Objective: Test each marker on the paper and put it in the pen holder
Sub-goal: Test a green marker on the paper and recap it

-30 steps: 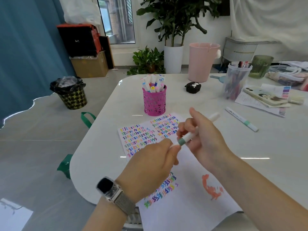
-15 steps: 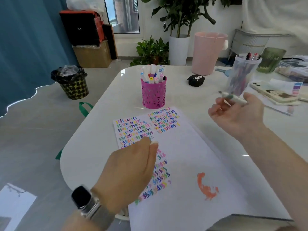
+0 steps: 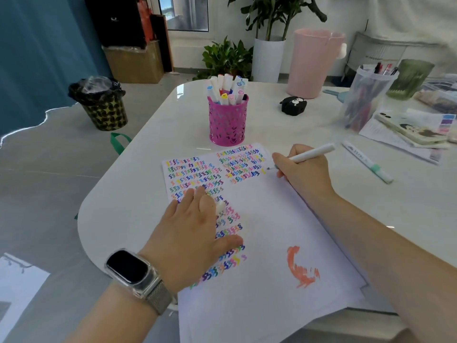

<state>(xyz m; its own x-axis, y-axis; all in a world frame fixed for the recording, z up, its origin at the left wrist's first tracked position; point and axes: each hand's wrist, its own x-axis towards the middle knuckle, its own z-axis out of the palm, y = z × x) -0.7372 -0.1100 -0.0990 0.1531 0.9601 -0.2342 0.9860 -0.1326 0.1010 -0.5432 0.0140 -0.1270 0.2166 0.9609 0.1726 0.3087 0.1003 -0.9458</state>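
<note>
A white sheet of paper covered with rows of coloured squiggles lies on the table. My right hand grips a white marker, uncapped, its tip touching the paper beside the upper right block of squiggles. My left hand lies flat on the paper's left part, and a white cap shows between its fingers. The pink perforated pen holder stands behind the paper with several markers in it. Another white and green marker lies on the table to the right.
A clear tub of pens, a phone on papers, a small black case and a green cup sit at the right. A pink bin, plants and a black-bagged bin stand beyond the white table.
My hands pulled the cap off the marker and parted. My right hand swung out to the right, then came back down with the tip on the paper. My left hand dropped flat onto the sheet.
</note>
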